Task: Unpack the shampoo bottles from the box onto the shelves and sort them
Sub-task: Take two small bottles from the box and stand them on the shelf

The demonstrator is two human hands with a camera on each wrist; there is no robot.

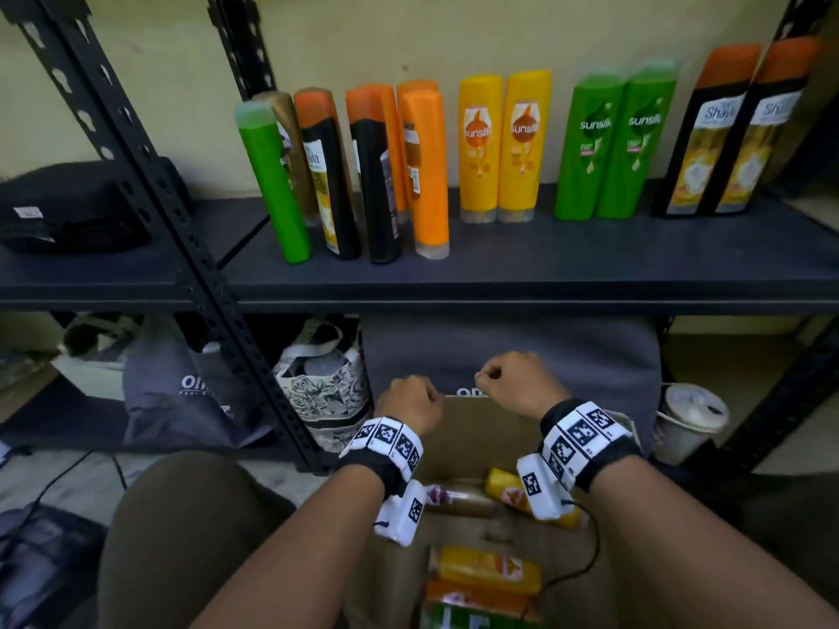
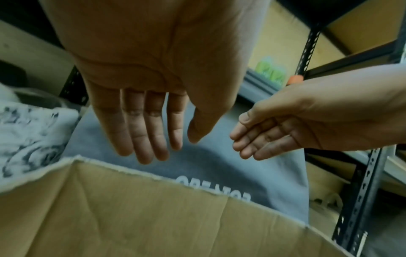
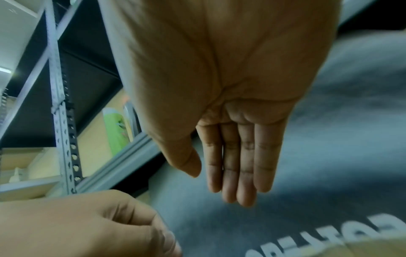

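An open cardboard box [image 1: 472,429] stands on the floor under me, with several yellow and orange shampoo bottles [image 1: 490,569] lying in it. My left hand [image 1: 411,404] and right hand [image 1: 513,379] hover side by side over the box's far edge; both are empty. The left wrist view shows the left fingers [image 2: 149,132] relaxed and nearly straight above the box wall [image 2: 153,208]. The right fingers [image 3: 237,165] hang straight too. On the shelf [image 1: 545,265] stand a mixed group at the left [image 1: 377,174], a yellow pair [image 1: 504,147], a green pair [image 1: 613,143] and a black pair [image 1: 731,129].
A grey bag [image 1: 545,351] fills the lower shelf behind the box, with a patterned bag [image 1: 327,388] to its left and a paper cup [image 1: 690,419] to its right. A slanted black upright [image 1: 181,229] crosses the left side. Folded black cloth [image 1: 68,206] lies on the neighbouring shelf.
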